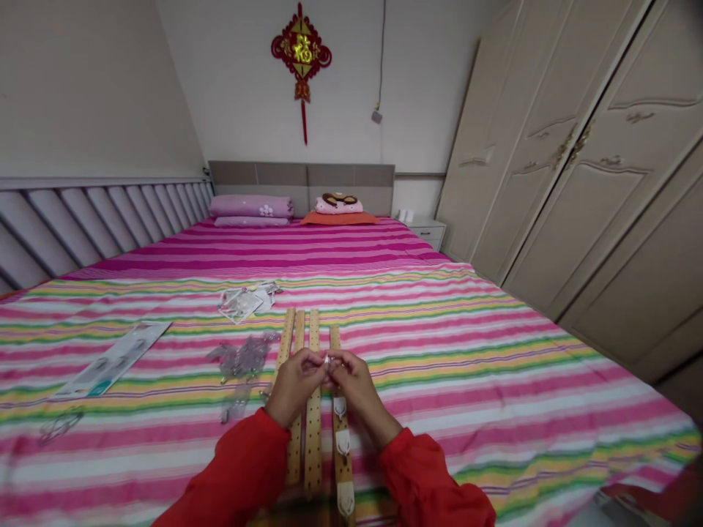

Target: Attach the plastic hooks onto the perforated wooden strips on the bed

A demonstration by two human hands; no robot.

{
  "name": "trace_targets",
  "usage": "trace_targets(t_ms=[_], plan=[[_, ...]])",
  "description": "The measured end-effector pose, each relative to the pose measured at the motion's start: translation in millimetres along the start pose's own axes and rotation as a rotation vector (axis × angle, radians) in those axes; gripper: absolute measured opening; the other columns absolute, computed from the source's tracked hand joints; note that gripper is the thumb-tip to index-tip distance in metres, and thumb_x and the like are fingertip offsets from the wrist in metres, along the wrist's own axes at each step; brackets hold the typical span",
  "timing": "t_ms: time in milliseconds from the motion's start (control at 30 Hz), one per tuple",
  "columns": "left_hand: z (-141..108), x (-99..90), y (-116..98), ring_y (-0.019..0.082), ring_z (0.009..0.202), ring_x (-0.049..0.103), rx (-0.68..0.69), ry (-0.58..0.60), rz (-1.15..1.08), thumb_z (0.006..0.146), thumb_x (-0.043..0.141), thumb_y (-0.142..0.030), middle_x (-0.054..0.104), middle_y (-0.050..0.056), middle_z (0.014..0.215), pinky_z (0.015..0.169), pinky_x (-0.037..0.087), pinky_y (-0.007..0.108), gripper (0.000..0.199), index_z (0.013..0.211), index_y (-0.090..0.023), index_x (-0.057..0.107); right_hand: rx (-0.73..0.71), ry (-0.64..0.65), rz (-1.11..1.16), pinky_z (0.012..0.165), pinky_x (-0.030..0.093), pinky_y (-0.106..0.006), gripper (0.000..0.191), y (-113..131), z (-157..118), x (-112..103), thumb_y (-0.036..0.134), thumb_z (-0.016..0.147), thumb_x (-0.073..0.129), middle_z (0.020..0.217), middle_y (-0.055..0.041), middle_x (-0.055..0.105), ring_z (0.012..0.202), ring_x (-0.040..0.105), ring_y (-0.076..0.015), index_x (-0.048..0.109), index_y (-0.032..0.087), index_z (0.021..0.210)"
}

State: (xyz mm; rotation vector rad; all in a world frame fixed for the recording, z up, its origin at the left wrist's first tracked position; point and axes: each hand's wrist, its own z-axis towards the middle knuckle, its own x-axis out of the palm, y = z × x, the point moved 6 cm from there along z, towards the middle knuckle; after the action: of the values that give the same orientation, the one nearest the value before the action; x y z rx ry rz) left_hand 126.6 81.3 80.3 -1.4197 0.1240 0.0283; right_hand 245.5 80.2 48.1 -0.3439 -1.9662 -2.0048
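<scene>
Four wooden strips [313, 439], dotted with holes, lie on a striped cloth bedspread [494, 380], partly hidden by the left hand [296, 384] and right hand [354, 384]. Their fingertips meet above the strips, pinching a small pale piece [326, 360]. From there: filmy clear bags [255, 355] at nine o'clock, a long flat packet [118, 359] beyond; crumpled packaging [242, 301] at ten; three white, rounded hooks [343, 443] toward six.
</scene>
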Motion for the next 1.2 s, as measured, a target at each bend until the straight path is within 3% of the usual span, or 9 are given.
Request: trace_targets(t_ms=[133, 333, 633, 767, 867, 967, 1033, 1200], plan=[[-1, 7.2, 3, 0.016, 0.073, 0.065, -0.035, 0.064, -0.094, 0.058, 0.078, -0.026, 0.066, 0.001, 0.072, 0.068, 0.05, 0.026, 0.027, 0.071, -0.018, 0.056, 0.09, -0.017, 0.134, 0.051, 0.048, -0.021, 0.025, -5, -2, -5, 0.019, 0.056, 0.072, 0.065, 0.0025, 0.066, 0.052, 0.06, -0.0105, 0.068, 0.017, 0.08], [-2, 5.6, -2, 0.017, 0.075, 0.065, -0.072, 0.127, -0.067, 0.051, 0.081, -0.022, 0.067, 0.003, 0.075, 0.07, 0.05, 0.028, 0.032, 0.075, -0.015, 0.062, 0.135, 0.08, 0.189, 0.054, 0.051, -0.023, 0.023, -1, -10, -16, 0.018, 0.057, 0.075, 0.064, -0.0024, 0.069, 0.056, 0.064, -0.0132, 0.068, 0.014, 0.079], [1, 8.8, -7, 0.018, 0.079, 0.066, -0.233, 0.372, -0.131, 0.053, 0.08, -0.019, 0.072, 0.007, 0.08, 0.077, 0.049, 0.028, 0.029, 0.08, -0.014, 0.071, 0.246, 0.183, 0.191, 0.052, 0.052, -0.022, 0.026, 2, -17, -23, 0.034, 0.063, 0.078, 0.063, -0.0014, 0.066, 0.053, 0.063, -0.012, 0.067, 0.013, 0.073], [2, 10.2, 0, 0.017, 0.072, 0.066, -0.283, 0.308, -0.206, 0.051, 0.081, -0.019, 0.072, 0.005, 0.074, 0.072, 0.049, 0.028, 0.03, 0.079, -0.014, 0.07, 0.211, 0.154, 0.146, 0.05, 0.05, -0.021, 0.033, 0, -17, -27, 0.035, 0.063, 0.078, 0.067, -0.0023, 0.068, 0.054, 0.064, -0.0125, 0.068, 0.014, 0.087], [4, 7.3, 11, 0.015, 0.065, 0.064, -0.334, 0.177, -0.219, 0.05, 0.08, -0.017, 0.07, 0.003, 0.069, 0.069, 0.049, 0.027, 0.029, 0.077, -0.014, 0.069, 0.115, 0.132, 0.094, 0.051, 0.05, -0.023, 0.042, 4, -16, -29, 0.03, 0.057, 0.082, 0.07, 0.0002, 0.068, 0.056, 0.064, -0.0129, 0.067, 0.017, 0.094], [5, 7.0, 17, 0.013, 0.061, 0.062, -0.39, 0.077, -0.245, 0.05, 0.079, -0.013, 0.068, 0.001, 0.063, 0.066, 0.048, 0.026, 0.026, 0.073, -0.014, 0.067, -0.007, 0.09, -0.005, 0.052, 0.049, -0.022, 0.041, 9, -15, -29, 0.023, 0.051, 0.084, 0.067, 0.0039, 0.065, 0.053, 0.06, -0.01, 0.068, 0.019, 0.088], [4, 11.3, 17, 0.013, 0.062, 0.062, -0.427, 0.079, -0.299, 0.051, 0.078, -0.013, 0.067, 0.001, 0.062, 0.068, 0.048, 0.026, 0.024, 0.072, -0.014, 0.067, -0.06, 0.035, -0.028, 0.051, 0.049, -0.021, 0.032, 11, -14, -31, 0.025, 0.053, 0.083, 0.061, 0.0047, 0.063, 0.051, 0.059, -0.0095, 0.068, 0.019, 0.081], [7, 21.1, 14, 0.013, 0.079, 0.064, -0.427, 0.093, -0.443, 0.056, 0.08, -0.018, 0.071, 0.005, 0.081, 0.079, 0.048, 0.025, 0.03, 0.083, -0.015, 0.069, 0.008, -0.067, 0.028, 0.049, 0.051, -0.024, 0.03, 6, -7, -36, 0.034, 0.054, 0.082, 0.057, 0.0012, 0.066, 0.047, 0.06, -0.0118, 0.066, 0.016, 0.071]])
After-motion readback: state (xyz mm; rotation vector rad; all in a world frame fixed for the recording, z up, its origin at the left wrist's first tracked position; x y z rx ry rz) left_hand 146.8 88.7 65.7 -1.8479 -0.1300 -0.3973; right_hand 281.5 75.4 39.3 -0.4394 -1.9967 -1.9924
